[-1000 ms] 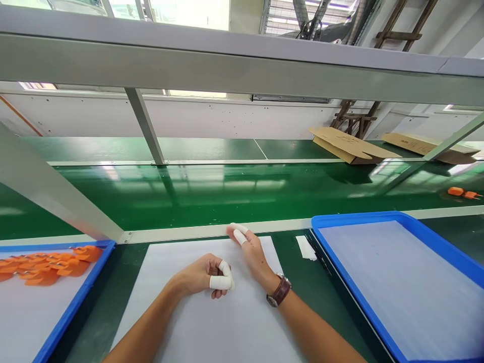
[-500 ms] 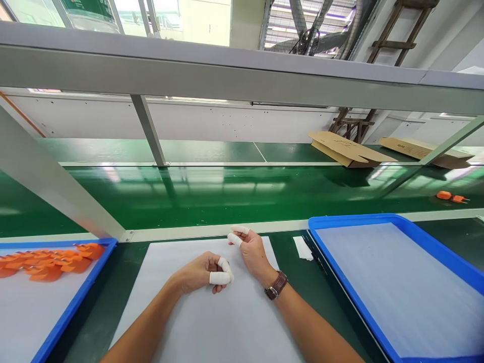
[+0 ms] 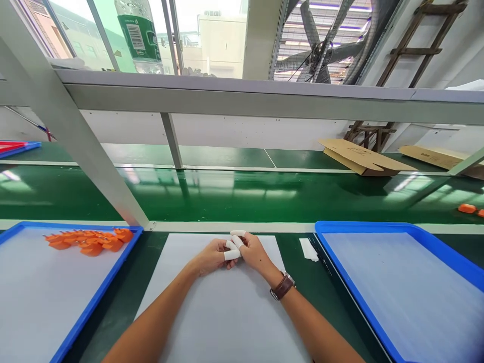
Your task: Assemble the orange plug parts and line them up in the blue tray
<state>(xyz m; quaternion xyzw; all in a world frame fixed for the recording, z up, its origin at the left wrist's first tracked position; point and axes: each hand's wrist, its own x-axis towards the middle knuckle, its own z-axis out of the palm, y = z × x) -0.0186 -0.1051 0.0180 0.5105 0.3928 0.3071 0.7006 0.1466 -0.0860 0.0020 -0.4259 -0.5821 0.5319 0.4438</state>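
Observation:
My left hand (image 3: 217,255) and my right hand (image 3: 254,250) meet above a white sheet (image 3: 227,312) on the dark green table. White coverings wrap the thumb and index fingertips of both hands. The fingers of each are closed in a pinch, fingertips touching or nearly so. Whatever lies between them, if anything, is too small or hidden to make out. A brown-strapped watch (image 3: 283,286) sits on my right wrist. To the left, several orange pieces (image 3: 91,241) lie grouped at the far end of a blue-rimmed tray (image 3: 109,282).
A second blue-rimmed tray (image 3: 351,297) with a white lining stands at the right. A torn white scrap (image 3: 309,249) lies beside it. Behind runs a shiny green belt (image 3: 234,196), with a metal post (image 3: 86,136) at left and cardboard (image 3: 363,156) beyond. Orange items (image 3: 467,208) rest far right.
My two hands have come together, the left moving up and right to the right hand's fingertips. The camera view has turned a little left and up.

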